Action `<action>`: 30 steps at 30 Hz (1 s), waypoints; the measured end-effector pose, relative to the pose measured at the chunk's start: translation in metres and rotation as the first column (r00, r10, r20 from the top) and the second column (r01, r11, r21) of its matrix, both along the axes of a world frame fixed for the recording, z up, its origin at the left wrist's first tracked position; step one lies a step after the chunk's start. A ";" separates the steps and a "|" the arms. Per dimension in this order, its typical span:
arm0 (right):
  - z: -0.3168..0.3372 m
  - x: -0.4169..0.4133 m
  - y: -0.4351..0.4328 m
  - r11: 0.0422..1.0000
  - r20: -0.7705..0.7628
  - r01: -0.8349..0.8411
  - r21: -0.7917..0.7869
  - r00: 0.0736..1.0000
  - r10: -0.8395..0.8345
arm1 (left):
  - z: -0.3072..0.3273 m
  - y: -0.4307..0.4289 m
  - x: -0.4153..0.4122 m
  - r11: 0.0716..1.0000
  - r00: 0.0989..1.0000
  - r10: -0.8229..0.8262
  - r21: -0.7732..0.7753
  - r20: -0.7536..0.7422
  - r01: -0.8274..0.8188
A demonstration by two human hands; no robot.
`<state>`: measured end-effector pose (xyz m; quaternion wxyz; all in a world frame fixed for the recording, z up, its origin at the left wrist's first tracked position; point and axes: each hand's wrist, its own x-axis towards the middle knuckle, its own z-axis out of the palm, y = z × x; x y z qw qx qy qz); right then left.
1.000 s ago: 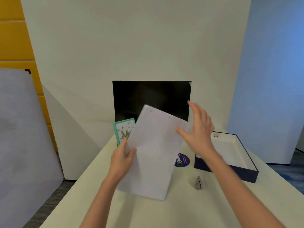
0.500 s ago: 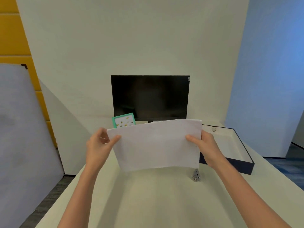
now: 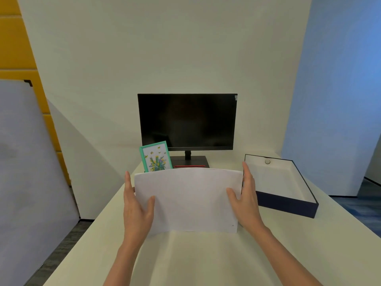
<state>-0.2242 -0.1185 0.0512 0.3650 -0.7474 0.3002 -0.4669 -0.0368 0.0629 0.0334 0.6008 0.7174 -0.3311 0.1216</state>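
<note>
spanning left-right, the paper sheet (image 3: 187,200) stands gripped by left hand (image 3: 137,205) and right hand (image 3: 246,200).

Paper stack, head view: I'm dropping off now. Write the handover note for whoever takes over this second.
Hands: the left hand grips the left edge of the paper stack, thumb in front, fingers behind. The right hand grips the right edge, thumb in front.
Things: the paper stack stands upright, long side down, its lower edge at the table, in front of the picture frame and monitor. The open box sits to the right, with no paper in it.
Done: stack gathered and held in both hands.
Left: probably square the edges on the table, then perhaps set it in the open box.
</note>
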 end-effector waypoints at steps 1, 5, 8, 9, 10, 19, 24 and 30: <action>0.002 0.000 0.001 0.997 -0.048 0.007 -0.071 0.999 -0.011 | 0.003 0.000 0.000 0.999 0.998 0.020 0.029 0.058 -0.022; 0.004 -0.002 -0.004 0.985 -0.111 0.019 -0.173 0.993 -0.038 | 0.013 0.001 0.001 0.991 0.979 0.047 0.116 0.197 -0.071; 0.001 -0.002 -0.010 0.989 -0.069 0.015 -0.149 0.997 -0.025 | 0.012 0.001 0.003 0.984 0.967 0.060 0.149 0.246 -0.099; 0.001 -0.001 -0.011 0.989 -0.056 0.018 -0.147 0.998 -0.027 | 0.011 0.001 0.003 0.984 0.965 0.069 0.140 0.252 -0.107; 0.001 -0.001 -0.011 0.989 -0.044 0.018 -0.148 0.999 -0.025 | 0.010 0.001 0.002 0.985 0.964 0.080 0.130 0.255 -0.116; 0.023 -0.002 -0.022 0.994 0.011 -0.107 0.038 0.994 0.107 | 0.024 -0.003 -0.003 0.924 0.923 0.195 0.252 0.332 -0.286; 0.041 0.002 -0.024 0.983 -0.025 -0.183 0.009 0.983 0.183 | 0.082 -0.039 -0.035 0.776 0.691 0.059 0.402 0.721 -0.486; 0.064 0.005 -0.014 0.968 -0.032 -0.247 -0.034 0.969 0.246 | 0.129 -0.099 -0.045 0.612 0.842 -0.388 0.788 0.376 -0.070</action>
